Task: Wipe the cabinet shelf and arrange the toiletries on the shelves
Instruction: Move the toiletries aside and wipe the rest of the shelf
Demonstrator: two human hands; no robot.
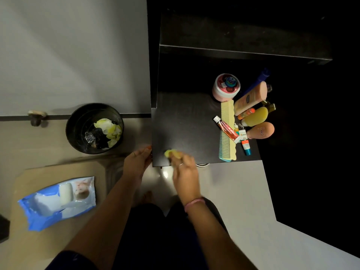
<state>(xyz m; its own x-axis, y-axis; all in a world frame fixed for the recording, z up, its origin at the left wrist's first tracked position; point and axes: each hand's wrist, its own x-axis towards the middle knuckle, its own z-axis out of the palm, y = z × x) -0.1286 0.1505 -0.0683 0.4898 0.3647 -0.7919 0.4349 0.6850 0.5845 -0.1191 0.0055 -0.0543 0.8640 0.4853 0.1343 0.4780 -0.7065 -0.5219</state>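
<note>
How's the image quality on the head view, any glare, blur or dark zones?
Head view: the upper cabinet interior is nearly black; a glare spot sits on the floor between the hands; the right hand with the yellow wipe is motion-blurred; straight edges bow from wide-angle distortion.

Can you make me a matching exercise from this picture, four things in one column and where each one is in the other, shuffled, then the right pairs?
Things:
1. yellow wipe
2. comb
3. wipes packet
4. pink tub

Places:
A. lying flat to the left of the bin, nearer the camera, off the shelf
B. under the right hand at the shelf's front edge
C. at the far end of the toiletries cluster
D. lying lengthwise on the shelf, a red and white tube across it

Pairs: 1-B, 2-D, 3-A, 4-C
</note>
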